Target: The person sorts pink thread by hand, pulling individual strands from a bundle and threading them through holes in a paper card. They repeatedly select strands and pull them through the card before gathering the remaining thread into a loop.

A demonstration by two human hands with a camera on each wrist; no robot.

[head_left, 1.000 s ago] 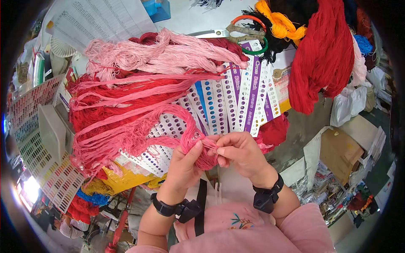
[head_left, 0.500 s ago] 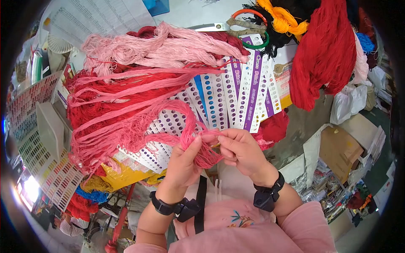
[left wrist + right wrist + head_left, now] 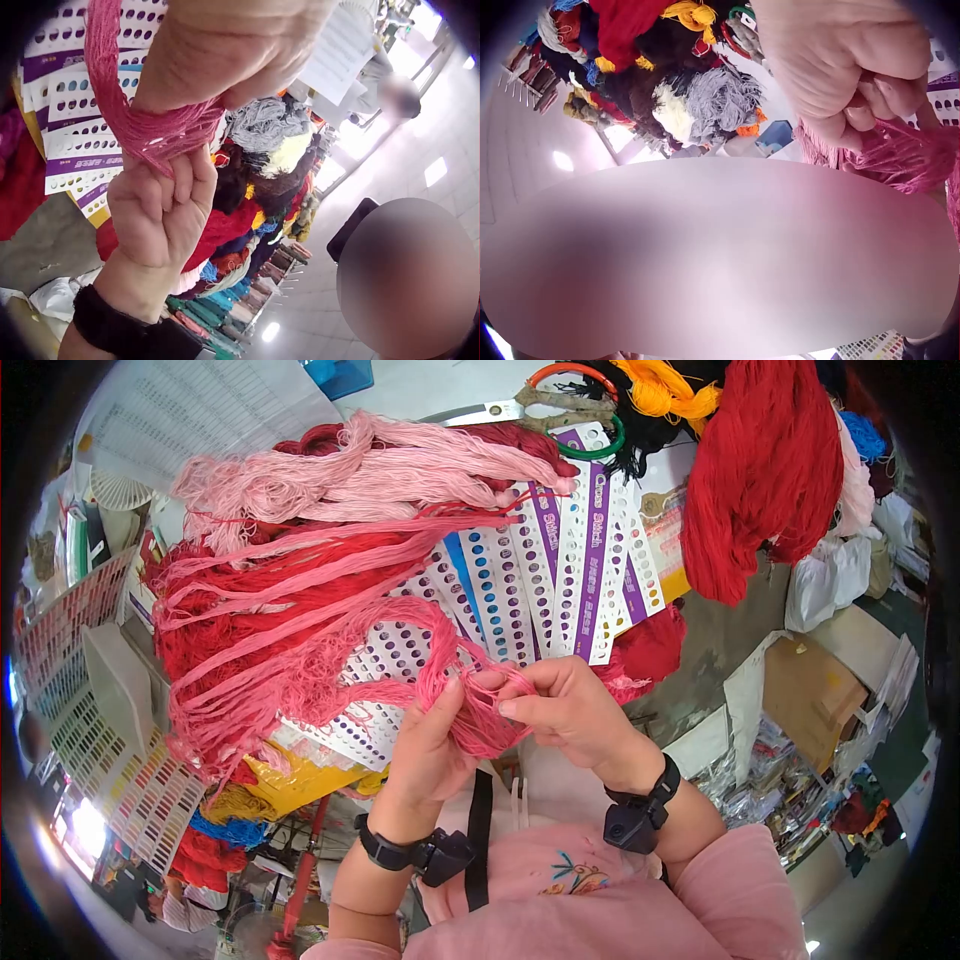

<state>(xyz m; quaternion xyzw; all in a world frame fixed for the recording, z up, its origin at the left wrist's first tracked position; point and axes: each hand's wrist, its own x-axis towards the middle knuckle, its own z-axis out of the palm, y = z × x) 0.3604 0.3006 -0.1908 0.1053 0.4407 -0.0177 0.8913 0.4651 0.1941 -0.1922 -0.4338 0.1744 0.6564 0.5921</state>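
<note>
A pink skein of embroidery thread [image 3: 485,732] is between my two hands, close in front of my body. My left hand [image 3: 425,755] grips the skein, thumb on top, strands bunched under it. My right hand [image 3: 585,718] pinches a few strands at the skein's right side and holds them out in a small loop. In the left wrist view the thread [image 3: 112,82] hangs in a curve beneath the left hand [image 3: 232,52], with curled fingers of the right hand [image 3: 161,214] below. The right wrist view has the right hand [image 3: 840,64] over spread pink strands [image 3: 907,154].
Red and pink thread [image 3: 300,580] covers the table's left part, with a pale pink bundle [image 3: 370,475] behind. Punched thread cards [image 3: 540,590] fan out underneath. Scissors [image 3: 570,410] lie at the back; a dark red bundle [image 3: 765,480] hangs over the right edge.
My right hand has drawn the pinched strands slightly right, and a gap has opened between them and the skein. The left hand keeps its grip in nearly the same place.
</note>
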